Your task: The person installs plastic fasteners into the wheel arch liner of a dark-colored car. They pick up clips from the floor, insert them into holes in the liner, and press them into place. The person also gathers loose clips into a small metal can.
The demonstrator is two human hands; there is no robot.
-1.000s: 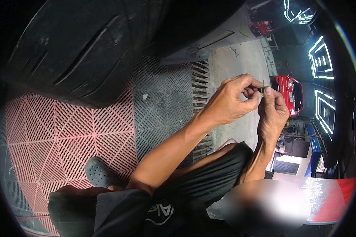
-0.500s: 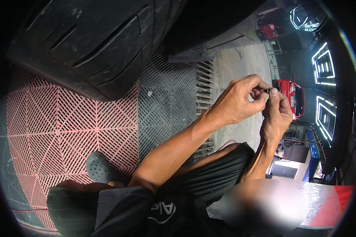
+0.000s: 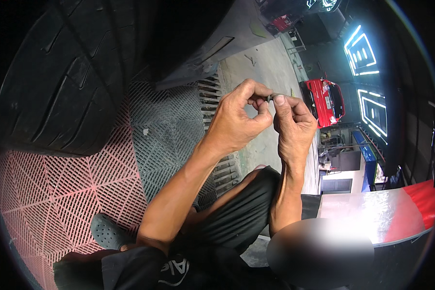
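My left hand (image 3: 234, 118) and my right hand (image 3: 295, 122) meet at their fingertips, raised above the concrete floor. Between them they pinch a small dark piece (image 3: 270, 98), mostly covered by the fingers and too small to name. The left thumb and forefinger curl into a ring with the piece at its far side. On the right, the thumb lies along the top, with the other fingers folded beneath. A large black tyre (image 3: 58, 92) with a grooved tread fills the upper left, apart from both hands.
Pink and grey slatted floor tiles (image 3: 72, 181) lie below the tyre, beside a drain grate (image 3: 224, 176). A grey vehicle body panel (image 3: 217, 46) hangs over the concrete floor (image 3: 261, 63). Farther off stands a red car (image 3: 324, 102). A red and silver panel (image 3: 367, 210) is at lower right.
The view has shifted, so hands, tyre and red car all appear farther left. Both hands keep the small dark piece pinched between them, with little change in grip.
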